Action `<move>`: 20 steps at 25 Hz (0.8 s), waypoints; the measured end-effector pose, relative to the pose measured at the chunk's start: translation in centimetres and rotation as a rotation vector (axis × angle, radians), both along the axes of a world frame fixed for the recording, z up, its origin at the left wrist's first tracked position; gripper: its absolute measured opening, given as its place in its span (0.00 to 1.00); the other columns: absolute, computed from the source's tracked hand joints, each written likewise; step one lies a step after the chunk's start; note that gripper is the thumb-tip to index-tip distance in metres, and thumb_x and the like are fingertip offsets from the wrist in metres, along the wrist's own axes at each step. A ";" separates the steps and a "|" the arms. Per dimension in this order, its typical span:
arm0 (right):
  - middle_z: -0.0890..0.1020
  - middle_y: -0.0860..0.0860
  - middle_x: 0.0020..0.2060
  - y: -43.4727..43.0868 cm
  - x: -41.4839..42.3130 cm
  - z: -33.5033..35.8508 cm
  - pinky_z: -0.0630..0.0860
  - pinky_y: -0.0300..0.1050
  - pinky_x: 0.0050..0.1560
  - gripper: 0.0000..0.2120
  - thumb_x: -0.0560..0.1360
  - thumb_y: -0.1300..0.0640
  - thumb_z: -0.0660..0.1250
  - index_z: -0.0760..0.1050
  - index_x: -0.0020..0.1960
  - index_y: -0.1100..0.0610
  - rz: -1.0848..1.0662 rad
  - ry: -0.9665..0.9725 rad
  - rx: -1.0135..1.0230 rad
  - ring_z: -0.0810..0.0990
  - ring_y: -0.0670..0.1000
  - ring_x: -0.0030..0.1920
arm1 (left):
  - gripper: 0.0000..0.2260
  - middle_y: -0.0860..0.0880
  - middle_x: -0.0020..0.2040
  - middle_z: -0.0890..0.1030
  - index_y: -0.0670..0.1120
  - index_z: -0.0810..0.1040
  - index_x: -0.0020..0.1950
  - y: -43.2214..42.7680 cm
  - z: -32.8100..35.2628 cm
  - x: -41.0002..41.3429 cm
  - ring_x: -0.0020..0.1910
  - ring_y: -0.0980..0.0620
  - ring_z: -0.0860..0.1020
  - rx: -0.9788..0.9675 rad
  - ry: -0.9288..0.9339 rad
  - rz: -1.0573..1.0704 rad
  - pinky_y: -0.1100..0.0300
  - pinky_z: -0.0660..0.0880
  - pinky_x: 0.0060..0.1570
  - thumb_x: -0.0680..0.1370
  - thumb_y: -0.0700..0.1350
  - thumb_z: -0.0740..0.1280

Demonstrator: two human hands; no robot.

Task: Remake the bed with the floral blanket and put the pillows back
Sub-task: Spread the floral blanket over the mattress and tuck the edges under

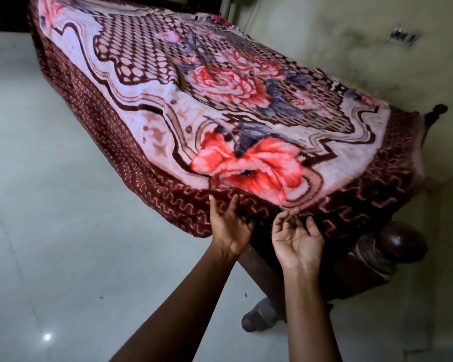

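Note:
The floral blanket (220, 105), pink and white with red roses and a maroon border, lies spread over the whole bed. Its near border hangs over the foot of the bed. My left hand (229, 226) presses flat against that hanging maroon edge, fingers apart. My right hand (297, 237) is palm up just right of it, with its fingertips pinching the border's hem. No pillows are in view.
The dark wooden bed frame (400, 244) with a rounded corner post shows at the lower right, and a second post knob (439, 109) stands beyond it. A stained wall (377, 48) runs along the bed's right side. Pale glossy floor tiles (50, 205) spread to the left.

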State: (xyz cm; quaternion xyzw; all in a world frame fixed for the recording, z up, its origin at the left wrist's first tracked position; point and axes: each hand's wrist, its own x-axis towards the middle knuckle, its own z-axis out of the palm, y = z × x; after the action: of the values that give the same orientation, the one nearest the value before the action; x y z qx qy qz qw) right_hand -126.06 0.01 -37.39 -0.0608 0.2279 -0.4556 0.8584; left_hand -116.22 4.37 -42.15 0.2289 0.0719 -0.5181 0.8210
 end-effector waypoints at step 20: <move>0.83 0.53 0.36 0.6 -0.4 -3.2 0.79 0.40 0.34 0.11 0.64 0.58 0.71 0.76 0.44 0.62 -0.008 -0.032 -0.026 0.81 0.47 0.31 | 0.48 0.39 0.72 0.66 0.43 0.60 0.74 -3.2 -1.9 -0.2 0.71 0.41 0.65 -0.146 0.169 -0.022 0.48 0.58 0.72 0.68 0.77 0.45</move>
State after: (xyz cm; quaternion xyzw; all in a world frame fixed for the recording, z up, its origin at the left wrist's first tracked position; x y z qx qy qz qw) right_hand -126.49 0.59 -40.59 -0.0639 0.2086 -0.4629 0.8592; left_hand -116.41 1.16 -44.07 0.1250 0.1004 -0.5483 0.8208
